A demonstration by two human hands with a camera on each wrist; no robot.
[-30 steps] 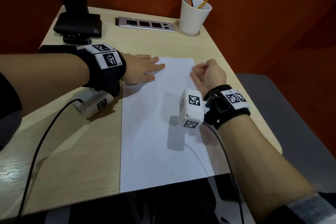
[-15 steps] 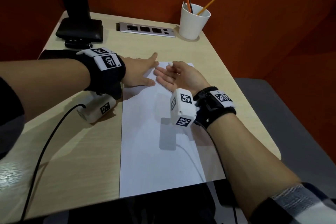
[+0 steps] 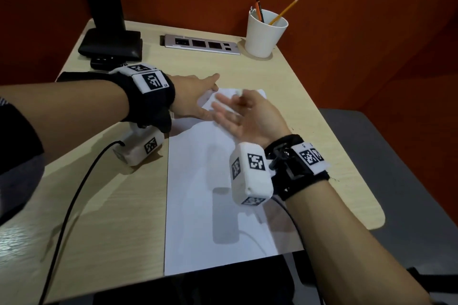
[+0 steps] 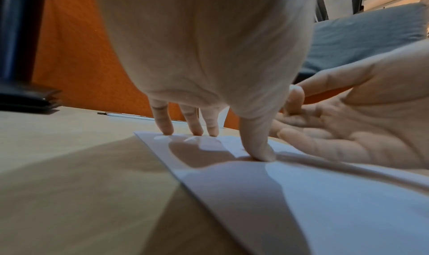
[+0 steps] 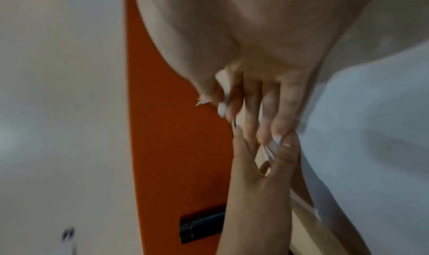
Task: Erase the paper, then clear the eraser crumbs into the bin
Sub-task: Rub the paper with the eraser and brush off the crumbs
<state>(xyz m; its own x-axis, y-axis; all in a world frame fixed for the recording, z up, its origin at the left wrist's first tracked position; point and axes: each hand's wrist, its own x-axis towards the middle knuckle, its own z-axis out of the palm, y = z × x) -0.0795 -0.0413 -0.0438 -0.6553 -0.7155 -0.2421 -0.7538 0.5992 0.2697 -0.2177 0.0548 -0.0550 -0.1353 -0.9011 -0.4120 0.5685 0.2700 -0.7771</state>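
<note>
A white sheet of paper (image 3: 198, 193) lies lengthwise on the wooden desk (image 3: 99, 230). My left hand (image 3: 195, 99) presses its far left corner with straight, spread fingertips (image 4: 260, 152). My right hand (image 3: 243, 114) hovers just over the sheet's far edge, palm turned up and to the left, its fingers stretched towards the left hand. A small white eraser (image 3: 238, 92) is pinched between its thumb and forefinger, and shows again as the eraser (image 5: 223, 86) in the blurred right wrist view. I can make out no crumbs, and no bin is in view.
A white cup of pencils (image 3: 265, 32) stands at the back right of the desk. A silver socket strip (image 3: 202, 44) lies beside it and a black stand base (image 3: 110, 44) sits at the back left. A grey seat (image 3: 396, 156) lies beyond the right edge. Wrist cables trail over the desk.
My right hand was a knuckles-up fist at the sheet's right edge. It has turned palm up and swept left along the far edge to the left hand. The left hand stays put.
</note>
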